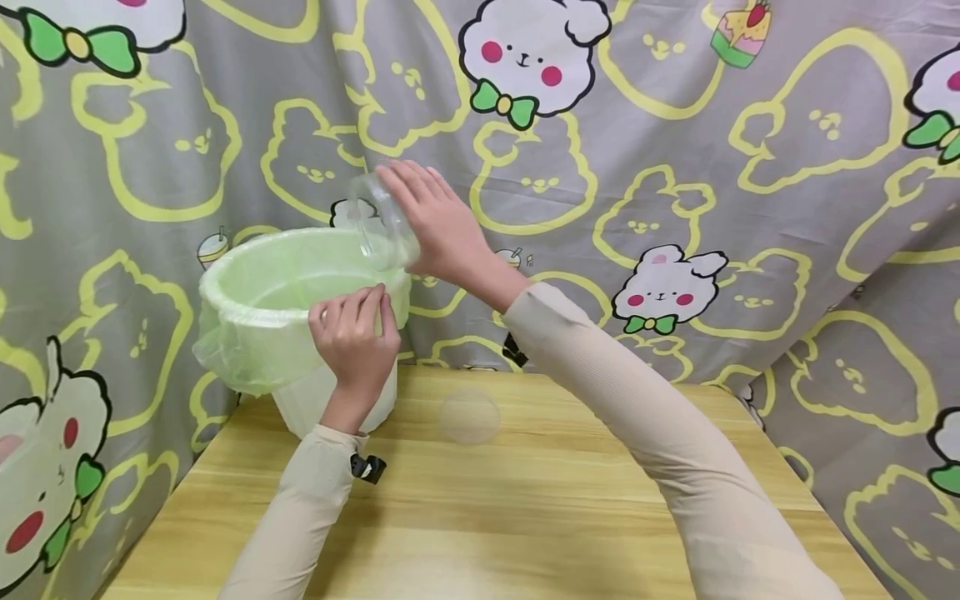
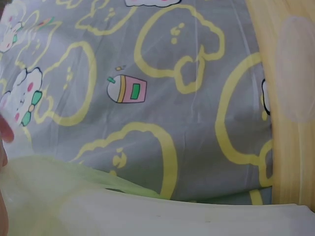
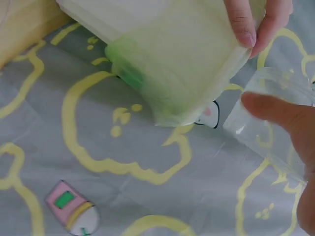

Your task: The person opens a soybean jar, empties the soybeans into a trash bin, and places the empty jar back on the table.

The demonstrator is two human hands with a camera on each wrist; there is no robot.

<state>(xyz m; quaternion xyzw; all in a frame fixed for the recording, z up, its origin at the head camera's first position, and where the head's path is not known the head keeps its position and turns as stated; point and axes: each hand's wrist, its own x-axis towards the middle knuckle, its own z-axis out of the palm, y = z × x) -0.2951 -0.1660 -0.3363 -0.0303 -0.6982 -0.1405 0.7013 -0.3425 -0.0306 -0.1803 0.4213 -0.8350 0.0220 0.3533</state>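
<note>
A white bin lined with a green plastic bag (image 1: 262,308) stands at the table's back left. My left hand (image 1: 356,333) grips its near rim, fingers curled over the edge; those fingers (image 3: 246,22) show in the right wrist view too. My right hand (image 1: 438,221) holds a clear plastic jar (image 1: 378,221) tilted mouth-down over the bin's far right rim. The jar (image 3: 268,118) is see-through and looks empty. In the left wrist view the bag-covered bin (image 2: 98,201) fills the bottom.
A round translucent lid (image 1: 469,417) lies flat on the wooden table (image 1: 525,517), just right of the bin; this lid (image 2: 295,69) also shows in the left wrist view. A grey cartoon-print cloth (image 1: 675,167) hangs behind and around the table.
</note>
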